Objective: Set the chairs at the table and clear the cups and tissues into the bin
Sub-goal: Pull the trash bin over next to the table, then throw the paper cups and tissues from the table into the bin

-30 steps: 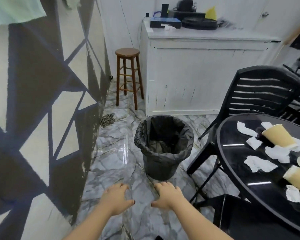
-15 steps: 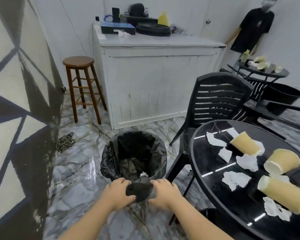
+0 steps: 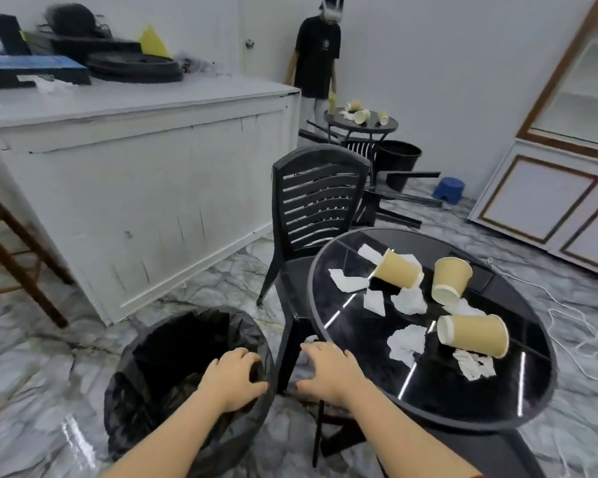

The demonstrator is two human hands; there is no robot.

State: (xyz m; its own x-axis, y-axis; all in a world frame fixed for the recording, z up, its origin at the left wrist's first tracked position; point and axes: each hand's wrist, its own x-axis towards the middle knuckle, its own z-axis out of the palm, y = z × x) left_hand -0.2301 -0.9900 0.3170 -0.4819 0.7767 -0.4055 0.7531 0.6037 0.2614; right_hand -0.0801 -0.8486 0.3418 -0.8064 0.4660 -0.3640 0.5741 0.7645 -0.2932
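Note:
A black bin (image 3: 166,370) lined with a black bag stands on the floor just left of the round black table (image 3: 359,363). My left hand (image 3: 233,381) grips the bin's right rim. My right hand (image 3: 328,372) hovers with spread fingers between bin and table edge, holding nothing. On the table lie three tan paper cups (image 3: 397,270) (image 3: 451,281) (image 3: 473,334) on their sides among several crumpled white tissues (image 3: 406,345). A black slatted chair (image 3: 318,198) stands at the table's far left side, its seat partly under the top.
A white counter (image 3: 135,167) runs along the left, with a wooden stool (image 3: 11,257) beside it. At the back stand a person (image 3: 320,56), a second table (image 3: 361,124) with cups, a tipped chair (image 3: 394,198) and another bin (image 3: 397,157). A white cord (image 3: 567,322) lies on the floor at right.
The bin has come closer to the table, carried by both hands on its rim. My right hand has since let go and spread open. The view has turned right.

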